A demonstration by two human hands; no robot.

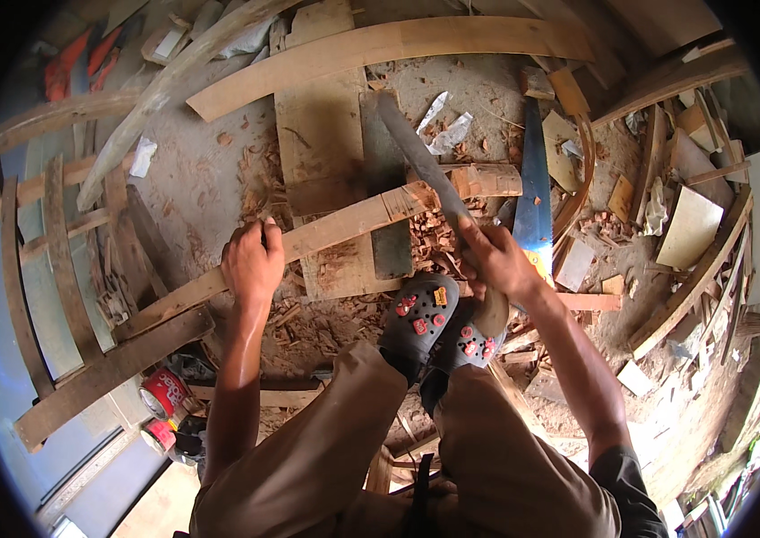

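Observation:
A long wooden batten (pixel 335 224) slants from the lower left up to the middle, its far end over a dark board (pixel 390 247) on the floor. My left hand (pixel 252 257) is closed around the batten, with the thumb on top. In my right hand (pixel 498 258) is a machete (pixel 420 157), its dull grey blade pointing up and left across the batten's far end. The machete's pale wooden handle (pixel 490 316) shows below my fist. Just beyond the blade lies a short wood block (pixel 487 180). My feet in dark clogs (pixel 420 314) are close below the batten.
A blue-bladed handsaw (pixel 534 170) lies right of the machete. A long curved-looking plank (pixel 398 43) spans the far side. Wooden slat framing (pixel 61 260) stands at left, near red cans (pixel 163 394). Wood chips (pixel 434 247) and offcuts (pixel 692 226) litter the floor.

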